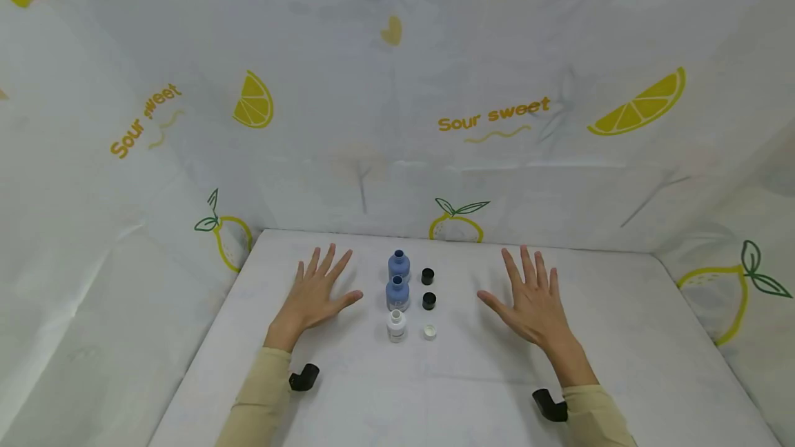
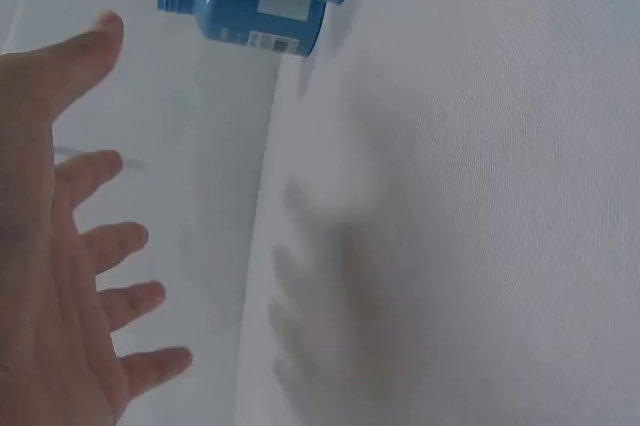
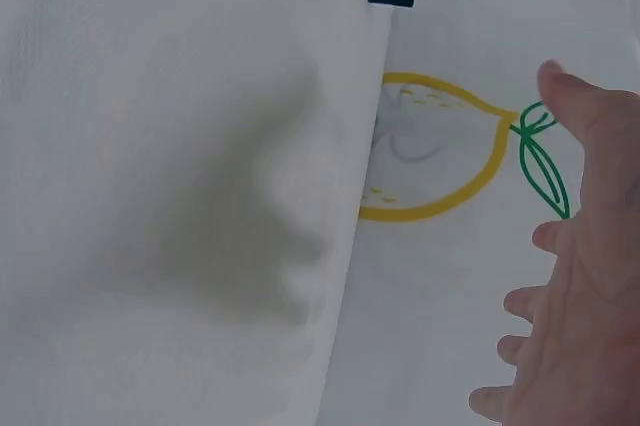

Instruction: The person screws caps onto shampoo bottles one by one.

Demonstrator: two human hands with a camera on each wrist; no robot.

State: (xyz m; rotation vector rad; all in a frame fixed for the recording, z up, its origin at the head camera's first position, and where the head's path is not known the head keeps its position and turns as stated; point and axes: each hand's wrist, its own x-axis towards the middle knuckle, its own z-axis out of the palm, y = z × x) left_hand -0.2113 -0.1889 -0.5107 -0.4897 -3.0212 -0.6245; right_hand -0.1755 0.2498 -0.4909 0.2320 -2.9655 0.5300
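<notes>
Two blue bottles stand uncapped in a column at the middle of the table, the far blue bottle behind the near blue bottle. In front of them is a small white bottle, its mouth open too. To their right lie a far black cap, a near black cap and a white cap. My left hand, fingers spread, hovers left of the bottles and holds nothing. Over on the right, my right hand is likewise spread and empty, casting a shadow on the table.
A white cloth wall with lemon prints rises behind the table and at both sides. Black wrist-camera pieces show beside each sleeve, the left piece and the right piece.
</notes>
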